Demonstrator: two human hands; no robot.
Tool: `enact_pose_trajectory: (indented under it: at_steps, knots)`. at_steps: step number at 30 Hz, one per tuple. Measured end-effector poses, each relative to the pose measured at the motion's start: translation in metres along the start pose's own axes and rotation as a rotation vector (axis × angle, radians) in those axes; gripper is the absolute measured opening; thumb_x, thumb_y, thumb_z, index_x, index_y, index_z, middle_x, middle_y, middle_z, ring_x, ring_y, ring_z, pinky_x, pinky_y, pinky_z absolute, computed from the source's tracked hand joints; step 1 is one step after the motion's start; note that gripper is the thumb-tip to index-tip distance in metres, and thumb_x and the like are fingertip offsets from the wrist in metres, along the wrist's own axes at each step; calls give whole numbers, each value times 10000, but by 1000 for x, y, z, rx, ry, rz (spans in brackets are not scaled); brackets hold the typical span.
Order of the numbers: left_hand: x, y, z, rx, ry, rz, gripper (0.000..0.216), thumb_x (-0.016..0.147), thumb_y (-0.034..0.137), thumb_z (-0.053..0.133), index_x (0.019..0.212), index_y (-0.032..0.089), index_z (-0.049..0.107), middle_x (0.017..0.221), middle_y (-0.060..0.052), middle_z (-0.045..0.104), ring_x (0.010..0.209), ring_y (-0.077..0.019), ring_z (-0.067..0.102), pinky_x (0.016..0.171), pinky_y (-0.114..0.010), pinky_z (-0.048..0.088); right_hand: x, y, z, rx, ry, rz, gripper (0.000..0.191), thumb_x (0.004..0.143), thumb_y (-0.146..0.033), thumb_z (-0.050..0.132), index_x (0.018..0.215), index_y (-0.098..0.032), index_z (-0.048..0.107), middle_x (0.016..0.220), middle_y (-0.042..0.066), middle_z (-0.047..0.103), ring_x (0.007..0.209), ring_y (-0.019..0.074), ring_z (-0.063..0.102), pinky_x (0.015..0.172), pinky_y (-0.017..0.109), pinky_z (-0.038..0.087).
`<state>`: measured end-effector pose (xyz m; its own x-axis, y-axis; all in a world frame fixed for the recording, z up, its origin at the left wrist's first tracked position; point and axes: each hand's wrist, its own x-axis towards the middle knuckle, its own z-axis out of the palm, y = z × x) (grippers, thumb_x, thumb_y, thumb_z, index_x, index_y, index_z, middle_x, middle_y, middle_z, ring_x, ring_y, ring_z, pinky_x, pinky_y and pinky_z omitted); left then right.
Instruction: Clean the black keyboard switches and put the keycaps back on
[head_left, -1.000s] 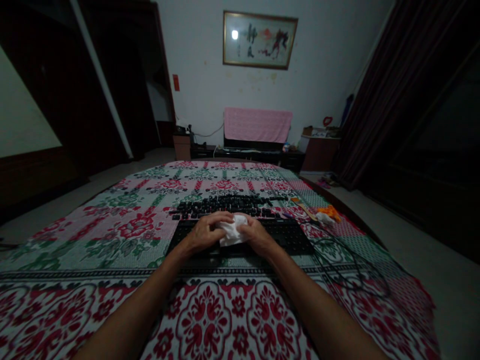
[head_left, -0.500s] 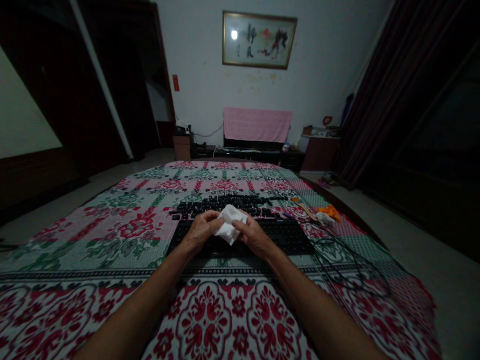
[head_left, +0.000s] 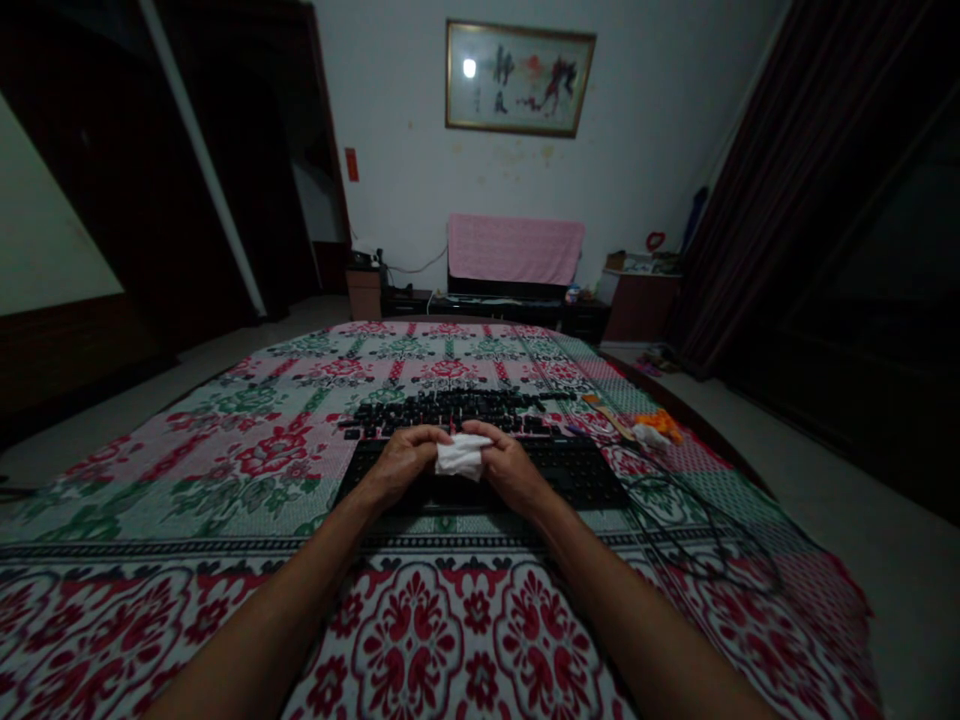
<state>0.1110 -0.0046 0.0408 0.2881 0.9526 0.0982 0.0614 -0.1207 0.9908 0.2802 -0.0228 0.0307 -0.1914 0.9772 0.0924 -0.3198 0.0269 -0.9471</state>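
Note:
My left hand (head_left: 403, 462) and my right hand (head_left: 507, 466) both grip a crumpled white tissue (head_left: 460, 457) between them, fingers pinched on it. They hover over a black keyboard frame (head_left: 585, 474) lying on the flowered bedspread (head_left: 247, 440). Just beyond the hands lies a heap of loose black keycaps (head_left: 450, 408).
An orange and white object with a wooden stick (head_left: 649, 428) lies at the right of the keyboard. A black cable (head_left: 686, 540) curls on the bedspread at the right. Floor surrounds the bed; a pink-covered TV unit (head_left: 515, 250) stands at the far wall.
The tissue was bunched, then opened upward half a second ago; now it is folded smaller and held lower between both hands. The hands stayed over the keyboard.

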Motion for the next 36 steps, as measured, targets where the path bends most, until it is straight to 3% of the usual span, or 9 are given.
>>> enact_pose_trajectory:
  at_steps: [5,11,15,19,22,25,28,30,36]
  knots:
    - [4,-2,-2,200,153,208,217,613,156,466,701,163,664,759,-6,626,723,-136,554,676,-235,430,-5,-6,0,217,-66,136,351,734,-423,558,1027,-229,558,996,39,602,862,168,568,687,295,477]
    - [6,-7,1,270,212,394,245,653,143,448,736,174,677,883,-31,622,869,-151,565,814,-272,434,-5,0,11,331,-75,125,343,701,-395,632,978,-200,581,996,44,605,887,160,558,753,304,465]
    - [4,-8,6,260,183,416,252,673,149,458,782,182,683,934,-38,623,942,-159,559,871,-292,422,-2,5,18,326,30,137,337,650,-337,677,945,-200,586,937,31,621,835,146,559,722,276,459]
    - [7,-3,-3,254,35,407,244,679,172,475,786,179,693,975,-47,640,943,-166,574,868,-293,433,4,6,14,307,149,44,255,636,-288,655,859,-184,586,856,15,618,776,141,550,703,278,452]
    - [14,-5,-32,369,182,338,244,676,197,484,804,185,692,939,-37,661,938,-184,576,871,-301,428,7,1,1,51,213,-36,236,669,-312,595,853,-164,585,797,21,606,738,149,542,706,292,436]
    - [20,-20,-68,620,383,194,275,675,225,477,834,194,699,864,-38,673,847,-201,597,802,-298,445,7,-3,-14,-522,288,-231,228,680,-258,570,890,-173,594,799,26,589,736,161,521,708,296,407]
    - [21,-39,-89,881,451,132,264,675,259,512,855,220,702,836,-44,670,819,-216,594,769,-299,437,3,-2,-23,-1071,192,-466,274,683,-152,531,947,-181,598,895,60,572,827,185,495,771,310,367]
    - [21,-47,-93,974,457,152,273,683,279,521,881,214,698,860,-62,665,821,-222,590,762,-302,432,0,0,-24,-1317,102,-516,310,682,-114,528,979,-179,589,911,73,562,859,195,479,800,328,343]
    - [20,-52,-103,873,430,105,258,654,343,565,822,211,710,835,-60,678,777,-214,602,711,-284,436,-5,2,-25,-1399,-212,-546,286,750,-95,477,1007,-179,570,995,73,546,934,173,465,841,317,347]
